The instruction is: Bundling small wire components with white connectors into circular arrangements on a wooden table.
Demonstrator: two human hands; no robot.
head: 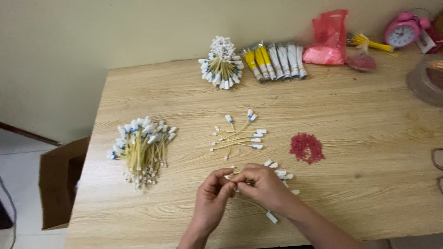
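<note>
Head view: both hands (240,184) pinch yellow cables (279,174), fingertips hide what's btwn.

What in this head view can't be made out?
- What the left hand and right hand pinch: hidden by the fingers.
- Red bits: too small to identify.
- Clear lid: cut off by the right edge.
- Cardboard box: contents shadowed.

Head camera looks steeply down, near the table (350,120).

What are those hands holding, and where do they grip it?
Both hands, left and right, pinch a small bunch of yellow cables near one end.
</note>
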